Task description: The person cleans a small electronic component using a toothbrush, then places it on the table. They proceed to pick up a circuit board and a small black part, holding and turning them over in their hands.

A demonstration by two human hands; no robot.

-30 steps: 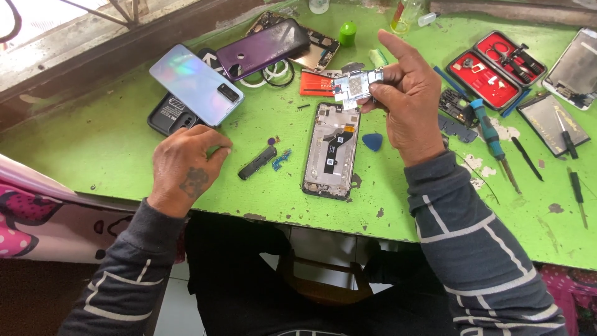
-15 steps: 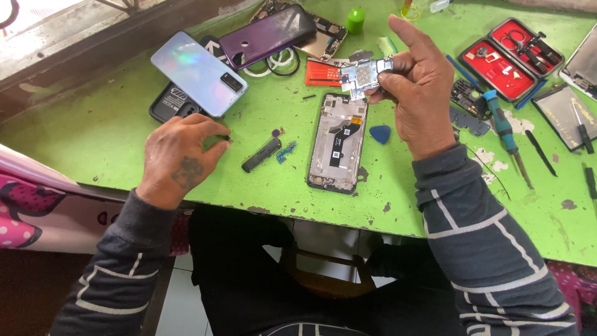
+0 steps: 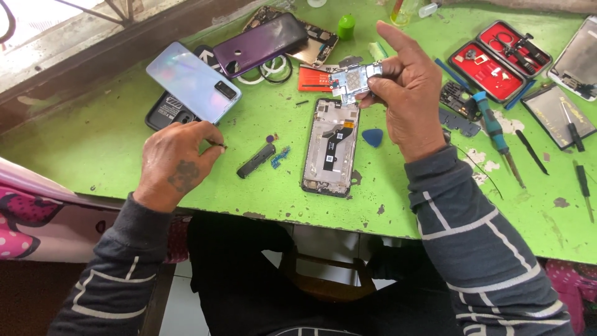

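Dark grey sleeves (image 3: 463, 230), white stripes, tattooed left hand (image 3: 177, 163)

A red rectangular label (image 3: 314, 79) lies beside two dark screens (image 3: 581, 59).

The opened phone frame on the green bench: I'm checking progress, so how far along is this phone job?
Done: the phone frame lies stripped open, small parts beside it. In hand: the right hand holds a circuit board; the left hand pinches something tiny. Left: the board is not in the frame.

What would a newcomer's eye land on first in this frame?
The bright green table, littered with phone parts. At its centre lies an opened phone frame; just above it the right hand holds up a small metal circuit board. The left hand rests near a pale iridescent phone back.
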